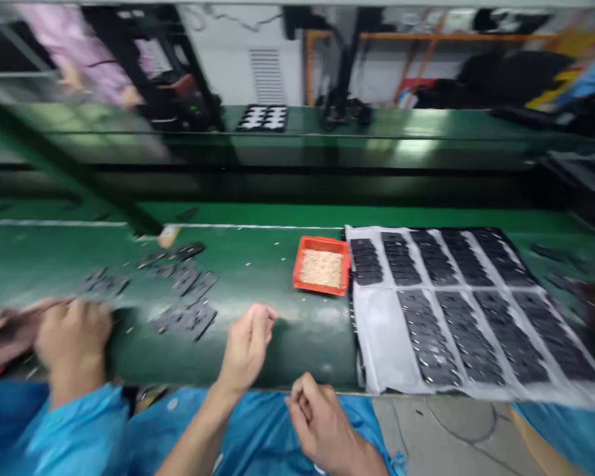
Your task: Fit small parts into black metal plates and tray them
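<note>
Over the front of the green table [277, 357], my left hand [248, 344] is closed with its fingertips pressed together; whatever it may hold is too small to make out. My right hand [320, 420] is curled at the table's front edge, thumb and fingers together, its contents hidden. Left of my left hand lie loose dark flat pieces [188, 318]. Beyond my hands, a red tray [320, 288] holds many small pale bits. To the right, a white-lined tray [387, 337] carries rows of dark pieces, with one front left compartment bare white.
A co-worker's hands [77, 330] are at the left. A green post [104, 192] slants down to the table. More dark pieces [558, 254] lie at the far right. Behind runs another green bench [297, 122] with a person in pink [79, 46].
</note>
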`<act>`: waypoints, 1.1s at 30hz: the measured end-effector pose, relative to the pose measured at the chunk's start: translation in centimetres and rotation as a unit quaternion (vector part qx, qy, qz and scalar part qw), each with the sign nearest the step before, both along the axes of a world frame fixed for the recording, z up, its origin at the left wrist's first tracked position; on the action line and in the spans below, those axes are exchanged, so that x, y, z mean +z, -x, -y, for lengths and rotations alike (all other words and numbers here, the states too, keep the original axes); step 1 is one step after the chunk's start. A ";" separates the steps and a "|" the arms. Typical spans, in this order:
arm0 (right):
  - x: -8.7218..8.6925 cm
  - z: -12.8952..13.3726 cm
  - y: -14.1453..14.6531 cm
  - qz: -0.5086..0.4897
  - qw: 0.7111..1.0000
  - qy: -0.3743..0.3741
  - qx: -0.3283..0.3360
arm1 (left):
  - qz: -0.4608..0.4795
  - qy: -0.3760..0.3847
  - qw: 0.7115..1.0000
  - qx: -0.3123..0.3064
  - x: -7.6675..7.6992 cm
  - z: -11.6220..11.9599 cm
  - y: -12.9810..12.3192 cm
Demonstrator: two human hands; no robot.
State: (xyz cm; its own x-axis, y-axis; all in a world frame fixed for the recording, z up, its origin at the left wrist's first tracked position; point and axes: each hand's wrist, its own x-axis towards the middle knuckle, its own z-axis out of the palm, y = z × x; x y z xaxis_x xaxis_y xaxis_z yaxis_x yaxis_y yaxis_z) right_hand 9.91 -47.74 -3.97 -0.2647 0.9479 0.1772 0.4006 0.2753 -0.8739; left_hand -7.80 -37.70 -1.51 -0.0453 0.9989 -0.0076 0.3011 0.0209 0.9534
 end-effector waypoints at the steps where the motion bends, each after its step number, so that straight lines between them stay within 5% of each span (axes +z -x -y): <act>1: -0.3 0.2 -0.1 0.003 0.999 0.017 0.039 | -0.031 -0.011 0.999 0.019 -0.4 1.7 0.7; 5: -1.4 -1.1 1.0 0.022 0.993 0.027 0.116 | -0.171 -0.065 0.979 0.088 -1.6 6.1 4.3; 9: -0.8 -3.9 5.3 0.031 0.986 -0.002 0.166 | -0.303 -0.068 0.929 0.203 -2.1 7.7 8.9; 13: 0.0 -7.7 10.8 0.109 0.975 -0.073 0.179 | -0.379 -0.045 0.888 0.256 -3.1 6.5 11.9; 19: -2.0 -14.7 16.9 0.173 0.957 -0.118 0.202 | -0.380 -0.021 0.899 0.218 -4.4 3.4 13.8; 29: -2.7 -16.3 14.4 0.179 0.946 -0.168 0.213 | -0.350 -0.013 0.912 0.213 -4.3 3.7 14.8; 33: -2.4 -16.6 13.9 0.159 0.957 -0.176 0.168 | -0.369 -0.010 0.909 0.195 -4.0 3.8 15.0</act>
